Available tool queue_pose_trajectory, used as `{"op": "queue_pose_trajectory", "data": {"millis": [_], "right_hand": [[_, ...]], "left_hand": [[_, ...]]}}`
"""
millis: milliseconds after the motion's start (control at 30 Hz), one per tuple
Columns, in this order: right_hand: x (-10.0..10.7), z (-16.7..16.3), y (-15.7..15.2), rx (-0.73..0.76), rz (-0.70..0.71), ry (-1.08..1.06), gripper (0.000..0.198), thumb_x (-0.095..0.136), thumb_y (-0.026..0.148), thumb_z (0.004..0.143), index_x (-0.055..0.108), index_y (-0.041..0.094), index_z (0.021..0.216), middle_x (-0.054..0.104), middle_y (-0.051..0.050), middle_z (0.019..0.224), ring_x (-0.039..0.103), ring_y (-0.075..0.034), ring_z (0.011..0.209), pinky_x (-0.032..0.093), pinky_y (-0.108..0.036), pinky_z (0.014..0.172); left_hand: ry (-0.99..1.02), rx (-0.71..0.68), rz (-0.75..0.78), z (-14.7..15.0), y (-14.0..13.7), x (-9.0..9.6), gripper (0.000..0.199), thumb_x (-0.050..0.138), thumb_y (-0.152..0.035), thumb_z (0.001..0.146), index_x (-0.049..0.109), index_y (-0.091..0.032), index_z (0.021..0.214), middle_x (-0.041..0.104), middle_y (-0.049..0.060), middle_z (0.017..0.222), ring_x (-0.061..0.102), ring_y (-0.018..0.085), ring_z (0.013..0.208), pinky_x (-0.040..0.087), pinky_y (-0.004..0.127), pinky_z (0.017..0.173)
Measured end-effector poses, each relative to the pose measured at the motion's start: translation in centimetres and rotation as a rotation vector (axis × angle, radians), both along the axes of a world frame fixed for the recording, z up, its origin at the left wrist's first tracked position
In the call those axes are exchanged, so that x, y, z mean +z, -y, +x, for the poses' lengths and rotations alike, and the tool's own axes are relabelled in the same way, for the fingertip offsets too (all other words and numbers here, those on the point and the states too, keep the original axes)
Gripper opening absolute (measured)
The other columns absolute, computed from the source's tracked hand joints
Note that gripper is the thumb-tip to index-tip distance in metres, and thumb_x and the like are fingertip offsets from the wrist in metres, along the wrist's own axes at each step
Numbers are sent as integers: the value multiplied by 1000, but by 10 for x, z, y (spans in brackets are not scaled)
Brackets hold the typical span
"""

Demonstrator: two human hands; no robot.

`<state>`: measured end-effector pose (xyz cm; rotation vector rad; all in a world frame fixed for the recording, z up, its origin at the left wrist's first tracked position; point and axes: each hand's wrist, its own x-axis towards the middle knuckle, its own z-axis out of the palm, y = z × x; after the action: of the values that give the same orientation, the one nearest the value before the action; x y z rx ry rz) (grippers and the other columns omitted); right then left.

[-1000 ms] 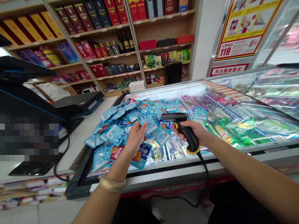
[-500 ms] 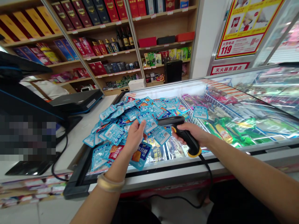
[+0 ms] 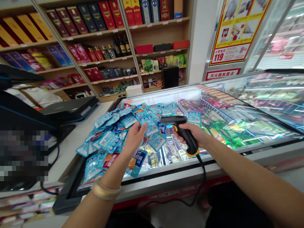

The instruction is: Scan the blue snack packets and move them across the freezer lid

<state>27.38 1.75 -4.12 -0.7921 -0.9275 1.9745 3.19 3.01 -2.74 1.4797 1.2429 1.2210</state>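
Observation:
My right hand [image 3: 190, 134] is wrapped round the grip of a black and yellow barcode scanner [image 3: 193, 144], whose head points left. Between thumb and fingers, my left hand [image 3: 136, 136] pinches a light blue snack packet [image 3: 151, 127], its printed back facing up. The scanner head is just right of that packet. Under and around my left hand lies a heap of similar blue packets [image 3: 110, 141], some showing red or dark blue fronts. One single packet [image 3: 194, 117] lies apart, beyond the scanner.
The heap rests on the glass top of a chest freezer [image 3: 166, 172] with frozen goods in baskets inside. A counter with a black screen [image 3: 21, 120] stands at left. The scanner's cable [image 3: 202, 177] hangs over the front edge. Shelves of boxes [image 3: 99, 31] line the back.
The camera view has shifted, so the whole scene sits further left and slightly lower. Both hands keep their holds on the packet and the scanner, in nearly the same places over the freezer.

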Motion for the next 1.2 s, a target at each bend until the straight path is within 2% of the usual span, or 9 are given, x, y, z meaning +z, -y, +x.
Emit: {"op": "queue_pose_trajectory", "data": {"millis": [167,333,467,600,700,833,933,1033,1200], "right_hand": [[9,66,2,-270,22,-2,12,60,27,75,57,17,81,59,-3,66,49,-10,49,41,-19,42],[3,131,13,-464,-9,-15,13,58,26,74,57,17,83,56,-3,67,46,-11,50,39,-20,41],[-5,153,21,-527,-15,-33,13,59,25,73,58,18,84,55,-3,68,44,-12,52,39,-22,42],[-10,156,22,-520,4,-20,13,60,27,74,57,19,84,56,-4,70,44,-13,53,39,-24,44],[-10,153,20,-512,-7,-8,13,59,28,74,57,19,84,56,-4,70,45,-14,53,38,-25,43],[-4,142,17,-489,-23,-24,13,59,26,74,58,18,84,55,-3,69,44,-12,53,37,-23,43],[2,125,11,-434,-7,-7,14,59,27,75,59,18,86,56,-3,70,45,-12,52,38,-24,42],[9,95,2,-361,26,-4,13,59,26,76,59,18,86,57,-4,69,47,-13,53,39,-24,43],[20,23,-13,-167,30,-38,12,58,26,78,60,16,84,59,-4,68,48,-12,52,40,-23,44]], "left_hand": [[-16,-110,-78,66,-21,14,29,57,-37,88,40,-22,70,49,-8,43,53,10,35,37,17,37],[-69,-146,-269,144,-41,6,28,50,-26,93,39,-23,68,42,-9,36,59,14,39,36,17,38],[-91,-172,-305,180,-53,-12,21,56,-19,88,46,-20,70,50,-6,44,64,15,47,48,22,48],[-132,-148,-287,190,-60,-25,12,65,-11,78,54,-16,80,58,-4,56,67,15,54,54,27,59],[-198,-123,-226,183,-59,-24,21,71,-12,72,60,-16,89,61,-2,62,66,16,55,53,27,58],[-277,-114,-102,147,-54,-6,22,71,-15,71,65,-17,92,68,2,77,65,15,59,50,25,57],[-331,-51,68,99,-51,16,21,67,-20,74,67,-16,95,68,4,80,65,15,61,49,25,56],[-362,75,159,41,-48,33,22,65,-23,74,68,-16,94,68,3,79,63,14,59,48,25,56],[-432,257,250,-33,-36,39,21,68,-29,71,70,-17,89,68,2,75,58,13,58,45,25,58]]}}
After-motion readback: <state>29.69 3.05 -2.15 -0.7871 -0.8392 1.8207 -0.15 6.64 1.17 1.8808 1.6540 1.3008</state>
